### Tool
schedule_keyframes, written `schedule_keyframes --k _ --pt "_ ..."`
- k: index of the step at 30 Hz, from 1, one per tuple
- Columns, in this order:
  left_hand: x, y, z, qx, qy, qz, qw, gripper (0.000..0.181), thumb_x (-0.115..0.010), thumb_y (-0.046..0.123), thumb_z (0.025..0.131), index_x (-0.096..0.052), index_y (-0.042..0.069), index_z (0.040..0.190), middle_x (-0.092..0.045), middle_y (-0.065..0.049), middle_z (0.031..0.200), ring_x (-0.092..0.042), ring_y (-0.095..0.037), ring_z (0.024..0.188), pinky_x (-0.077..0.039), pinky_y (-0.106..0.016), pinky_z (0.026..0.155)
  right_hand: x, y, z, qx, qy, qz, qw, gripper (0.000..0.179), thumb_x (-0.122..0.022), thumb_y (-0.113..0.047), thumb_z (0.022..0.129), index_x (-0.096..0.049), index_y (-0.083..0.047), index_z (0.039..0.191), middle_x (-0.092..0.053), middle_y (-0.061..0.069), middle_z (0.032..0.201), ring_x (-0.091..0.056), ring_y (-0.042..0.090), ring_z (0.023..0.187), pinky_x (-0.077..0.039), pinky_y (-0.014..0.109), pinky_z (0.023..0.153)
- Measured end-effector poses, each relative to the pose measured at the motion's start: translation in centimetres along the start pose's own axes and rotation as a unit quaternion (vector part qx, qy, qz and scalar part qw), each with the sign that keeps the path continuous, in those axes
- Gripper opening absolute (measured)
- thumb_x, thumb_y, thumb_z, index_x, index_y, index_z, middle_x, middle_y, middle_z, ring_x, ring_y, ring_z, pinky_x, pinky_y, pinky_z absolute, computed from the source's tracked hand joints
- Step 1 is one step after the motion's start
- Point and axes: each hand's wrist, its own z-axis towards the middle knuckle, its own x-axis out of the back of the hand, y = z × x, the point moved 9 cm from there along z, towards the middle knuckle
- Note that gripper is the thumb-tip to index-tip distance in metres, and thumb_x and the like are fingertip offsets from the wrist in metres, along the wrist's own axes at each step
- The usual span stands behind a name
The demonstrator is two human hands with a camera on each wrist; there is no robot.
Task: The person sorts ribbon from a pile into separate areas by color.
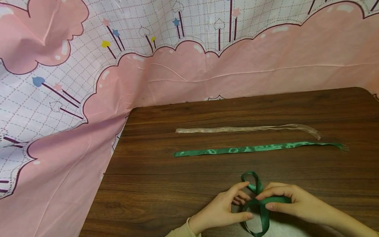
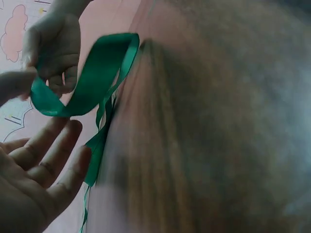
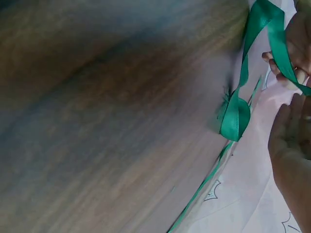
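Note:
A green satin ribbon is bent into loops between the two hands, one loop standing up beyond the fingers. My right hand pinches it from the right between thumb and forefinger. From the left, my left hand reaches round the loops with fingers spread, its fingertips at the ribbon's edge. In the left wrist view the left hand shows extended fingers just below the ribbon. In the right wrist view the ribbon hangs in a curve beside the right hand, whose grip is partly cut off.
Beyond the hands, a second green ribbon lies stretched out on the brown wooden table. Behind it lies a sheer beige ribbon, curved at its right end. A pink and white patterned cloth hangs along the table's back and left edges.

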Motion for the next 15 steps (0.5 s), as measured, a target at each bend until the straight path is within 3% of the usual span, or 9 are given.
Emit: schedule_keyframes --k 4,7,10,13,15 --pt "-0.2 0.3 0.1 -0.007 -0.004 -0.002 1.0000 0.062 -0.055 0.014 0.094 -0.021 0.011 0.145 -0.064 -0.009 0.115 -0.062 -0.003 0.100 -0.047 -0.012 0.085 0.5 0.1 0.1 -0.020 0.010 0.030 0.9993 0.037 -0.047 0.012 0.090 -0.057 -0.006 0.121 -0.061 -0.002 0.113 -0.055 0.004 0.104 -0.049 0.020 0.079" --pt "-0.3 0.3 0.1 -0.002 -0.013 -0.028 0.9995 0.059 -0.053 0.010 0.094 -0.022 0.013 0.145 -0.066 -0.011 0.111 -0.061 -0.001 0.097 -0.047 -0.011 0.083 0.9 0.3 0.0 -0.046 0.022 0.055 0.9972 0.035 -0.046 0.010 0.091 -0.055 -0.004 0.122 -0.062 -0.003 0.110 -0.057 0.005 0.100 -0.050 0.022 0.077" --pt "-0.4 0.4 0.1 0.004 -0.025 -0.098 0.9948 0.058 -0.051 0.006 0.094 -0.024 0.013 0.144 -0.065 -0.017 0.110 -0.060 0.001 0.095 -0.049 -0.014 0.082 1.4 0.1 0.1 -0.046 0.032 0.080 0.9952 0.036 -0.044 0.011 0.091 -0.051 -0.001 0.125 -0.062 0.000 0.102 -0.059 0.010 0.094 -0.051 0.025 0.075" --pt "-0.3 0.5 0.1 0.013 -0.031 -0.186 0.9819 0.057 -0.051 0.003 0.093 -0.027 0.012 0.144 -0.062 -0.026 0.110 -0.058 0.003 0.092 -0.049 -0.016 0.082 2.1 -0.1 0.1 -0.039 0.049 0.092 0.9938 0.038 -0.042 0.013 0.091 -0.048 0.002 0.126 -0.061 0.001 0.099 -0.058 0.013 0.092 -0.051 0.027 0.075" --pt "-0.3 0.5 0.1 0.015 -0.033 -0.221 0.9746 0.056 -0.052 0.003 0.093 -0.028 0.012 0.143 -0.060 -0.030 0.109 -0.056 0.005 0.089 -0.049 -0.016 0.080 2.7 -0.2 0.0 -0.046 0.068 0.086 0.9929 0.038 -0.042 0.013 0.091 -0.047 0.001 0.127 -0.061 0.000 0.099 -0.058 0.013 0.092 -0.051 0.027 0.075"
